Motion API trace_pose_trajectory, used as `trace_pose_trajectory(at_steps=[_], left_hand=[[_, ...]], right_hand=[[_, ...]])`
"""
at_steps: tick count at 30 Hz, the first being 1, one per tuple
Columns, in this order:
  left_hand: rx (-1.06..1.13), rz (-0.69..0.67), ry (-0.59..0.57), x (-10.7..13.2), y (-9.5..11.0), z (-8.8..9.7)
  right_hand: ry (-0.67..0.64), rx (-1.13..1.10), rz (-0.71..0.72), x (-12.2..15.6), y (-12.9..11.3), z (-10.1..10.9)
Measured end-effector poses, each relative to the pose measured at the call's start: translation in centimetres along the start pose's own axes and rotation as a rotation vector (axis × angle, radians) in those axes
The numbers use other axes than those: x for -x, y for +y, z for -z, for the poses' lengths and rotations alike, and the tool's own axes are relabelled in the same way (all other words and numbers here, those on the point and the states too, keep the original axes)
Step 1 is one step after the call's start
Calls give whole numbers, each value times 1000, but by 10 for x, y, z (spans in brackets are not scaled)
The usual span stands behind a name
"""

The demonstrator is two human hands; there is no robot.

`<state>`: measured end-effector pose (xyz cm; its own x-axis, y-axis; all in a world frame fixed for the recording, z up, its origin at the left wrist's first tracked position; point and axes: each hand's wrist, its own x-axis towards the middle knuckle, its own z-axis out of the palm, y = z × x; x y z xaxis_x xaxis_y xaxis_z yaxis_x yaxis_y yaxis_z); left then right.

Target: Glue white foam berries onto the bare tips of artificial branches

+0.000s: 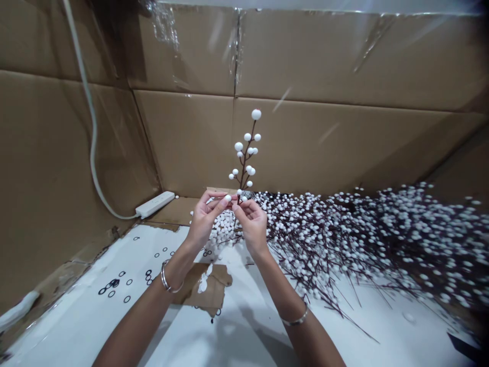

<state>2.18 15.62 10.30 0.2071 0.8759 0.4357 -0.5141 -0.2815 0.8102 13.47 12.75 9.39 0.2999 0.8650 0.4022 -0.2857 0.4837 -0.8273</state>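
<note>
Head view: left hand (204, 218) pinches a white bead (228, 198); right hand (254, 223) pinches the sprig (246, 153), each grip closed.

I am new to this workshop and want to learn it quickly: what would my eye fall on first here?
First, the sprig of white balls, held upright at the centre by the left hand and right hand. Next, the big pile of such sprigs on the right of the white table. Small black rings lie scattered on its left.
</note>
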Motion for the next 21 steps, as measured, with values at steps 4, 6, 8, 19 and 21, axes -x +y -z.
trace_pose_trajectory(at_steps=[4, 6, 8, 19, 21], left_hand=[[-36, -10, -2, 0, -1, 1], [-44, -15, 1, 1, -2, 0], [-35, -22, 9, 2, -4, -2], [13, -11, 72, 4, -9, -6], [22, -19, 63, 4, -9, -6]], right_hand=[[24, 18, -3, 1, 0, -1], [37, 19, 2, 1, 0, -1], [42, 24, 13, 1, 0, -1], [60, 64, 80, 6, 3, -4], [60, 63, 81, 7, 3, -4]])
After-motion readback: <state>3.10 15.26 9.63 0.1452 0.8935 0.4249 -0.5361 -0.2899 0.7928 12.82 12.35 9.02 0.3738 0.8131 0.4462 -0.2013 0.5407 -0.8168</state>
